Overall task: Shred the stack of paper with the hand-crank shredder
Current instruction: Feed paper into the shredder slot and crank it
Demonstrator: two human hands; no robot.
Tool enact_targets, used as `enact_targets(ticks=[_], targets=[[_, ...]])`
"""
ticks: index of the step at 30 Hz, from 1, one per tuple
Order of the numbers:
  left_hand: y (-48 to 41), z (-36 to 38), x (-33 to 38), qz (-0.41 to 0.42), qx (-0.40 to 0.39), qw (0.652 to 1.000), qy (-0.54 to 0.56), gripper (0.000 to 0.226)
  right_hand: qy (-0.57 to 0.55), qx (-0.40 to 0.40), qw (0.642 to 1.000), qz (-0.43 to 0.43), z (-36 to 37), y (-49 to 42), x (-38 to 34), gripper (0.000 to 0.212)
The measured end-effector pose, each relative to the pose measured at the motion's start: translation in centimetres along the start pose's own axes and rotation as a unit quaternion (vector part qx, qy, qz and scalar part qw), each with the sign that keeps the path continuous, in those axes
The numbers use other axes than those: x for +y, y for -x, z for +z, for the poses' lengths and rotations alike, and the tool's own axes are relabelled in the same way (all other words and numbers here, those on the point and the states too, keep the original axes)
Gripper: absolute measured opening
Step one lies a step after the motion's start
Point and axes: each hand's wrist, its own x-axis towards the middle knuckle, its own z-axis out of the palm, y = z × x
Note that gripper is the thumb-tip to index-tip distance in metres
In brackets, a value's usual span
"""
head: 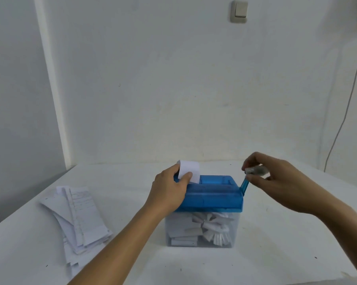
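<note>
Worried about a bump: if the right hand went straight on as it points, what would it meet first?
The right hand pinches the crank knob; beyond it, likely the paper slip in the shredder, depth unclear.

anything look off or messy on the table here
Only the paper stack, left of the shredder: its sheets lie fanned and skewed, not squared. The shreds all sit inside the clear bin, none spilled on the table.

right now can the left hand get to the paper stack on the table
Probably yes: the paper stack lies left of the shredder, same side as the left hand, with bare table between. That hand pinches the sheet, though, and must let go first.
</note>
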Motion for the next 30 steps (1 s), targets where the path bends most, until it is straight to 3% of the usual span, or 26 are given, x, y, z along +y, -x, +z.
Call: enact_targets(ticks=[2,6,9,12,15,19,30], targets=[[-0.1,0.1,-0.2,0.001,0.008,1.0,0.015,0.029,-0.014,0.01,1.0,-0.001,0.4,-0.5,-0.7,0.012],[-0.2,0.3,-0.1,-0.037,0.022,0.997,0.059,0.025,-0.015,0.11,0.993,-0.029,2.1,-2.6,-4.2,0.011],[-0.3,0.4,-0.2,-0.035,0.022,0.994,0.097,0.015,0.031,0.057,0.998,-0.015,4.5,-4.6,-6.4,0.025],[-0.3,0.4,-0.2,-0.028,0.025,0.995,0.093,0.025,0.022,0.0,1.0,0.015,6.2,-6.1,-6.5,0.031],[-0.2,0.3,-0.3,-0.015,0.021,0.996,0.083,0.022,-0.026,0.02,0.998,0.054,6.9,-6.6,-5.7,0.03],[-0.3,0.3,-0.6,-0.011,0.016,0.997,0.078,0.015,-0.081,0.007,0.994,0.072,7.3,-6.4,-5.2,0.014],[0.1,0.4,-0.3,-0.022,0.033,0.997,0.065,0.004,-0.048,0.004,0.998,0.044,7.5,-5.5,-4.5,0.012]])
